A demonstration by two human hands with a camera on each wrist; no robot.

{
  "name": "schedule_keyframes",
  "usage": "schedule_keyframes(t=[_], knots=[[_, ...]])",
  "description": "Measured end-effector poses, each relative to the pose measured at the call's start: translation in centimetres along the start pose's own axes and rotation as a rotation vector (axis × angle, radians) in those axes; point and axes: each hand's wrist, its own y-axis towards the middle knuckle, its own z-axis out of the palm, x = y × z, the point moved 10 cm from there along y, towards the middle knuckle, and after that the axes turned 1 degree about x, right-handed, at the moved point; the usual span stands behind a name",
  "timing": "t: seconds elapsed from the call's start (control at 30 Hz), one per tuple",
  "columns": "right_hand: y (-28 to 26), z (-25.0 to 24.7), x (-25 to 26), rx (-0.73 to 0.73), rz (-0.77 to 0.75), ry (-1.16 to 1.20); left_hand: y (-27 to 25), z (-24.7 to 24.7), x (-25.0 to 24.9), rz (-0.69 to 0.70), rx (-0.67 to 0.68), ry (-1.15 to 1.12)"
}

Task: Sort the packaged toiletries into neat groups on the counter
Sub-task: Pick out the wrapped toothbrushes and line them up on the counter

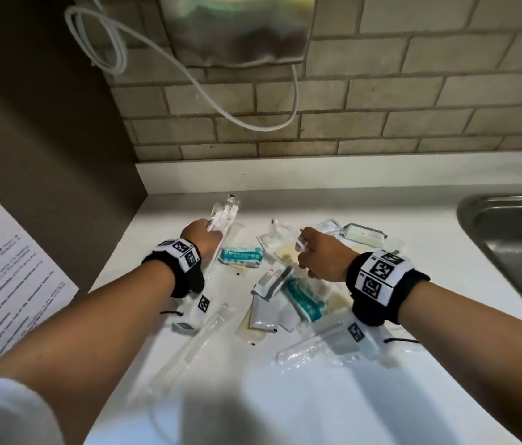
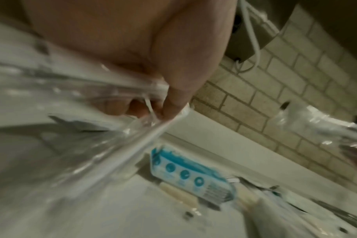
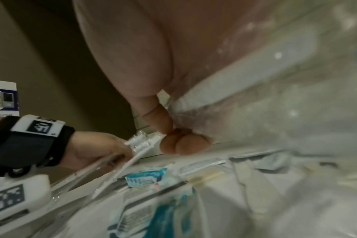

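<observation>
The toiletries [image 1: 288, 284] lie in a loose, overlapping pile on the white counter [image 1: 285, 396], mostly under and between the two wrists: flat sachets, clear sleeves and two teal packs [image 1: 241, 256], none of it grouped yet.

The left hand [image 1: 200, 239] pinches a long clear sleeve [image 1: 222, 220] with a white toothbrush inside, thumb pressed against curled fingers [image 2: 137, 106]. Its long axis runs away from the person toward the tiled wall [image 1: 349, 107], the far end raised off the counter.

The right hand [image 1: 320, 258] is lifted over the middle of the pile, fingers [image 3: 181, 146] curled round crinkled clear wrapping [image 1: 301, 244]; what is inside cannot be made out.

The left hand is nearer the bare corner at the back left, bounded by the brown panel [image 1: 44, 139], and the sleeve already points that way, so I judge the corner a likely spot for the long items. More such sleeves [image 1: 202, 335] lie near the left forearm, roughly parallel to it.

On the right the sink [image 1: 516, 245] cuts into the counter, so room there is short. The widest open stretch is the front edge, nearest the person.
</observation>
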Motion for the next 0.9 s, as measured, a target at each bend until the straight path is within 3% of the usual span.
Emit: schedule_keyframes(t=[0.1, 0.23, 0.4, 0.5, 0.57, 0.7, 0.9], knots=[[-1.1, -1.8, -2.4, -0.088, 0.047, -0.011, -2.1, -0.2, -3.3, 0.11, -0.04, -0.14], [-3.4, -5.3, -5.3, -0.217, 0.097, 0.012, -6.1, 2.2, -7.9, 0.246, 0.161, -0.35], [-7.2, -9.9, -8.1, -0.4, 0.145, -0.01, -11.3, 6.7, -12.4, 0.352, 0.347, -0.326], [-9.1, -12.8, -9.6, -0.506, 0.18, -0.008, -15.1, 11.6, -14.6, 0.453, 0.545, -0.199], [-9.7, -14.3, -10.4, -0.54, 0.177, 0.082, -17.3, 14.9, -15.7, 0.561, 0.616, 0.043], [-11.0, -15.6, -10.9, -0.544, 0.157, 0.176, -19.0, 20.2, -16.9, 0.696, 0.567, 0.495], [-12.0, -14.2, -11.7, -0.466, 0.159, 0.243, -19.3, 21.1, -18.0, 0.726, 0.523, 0.636]])
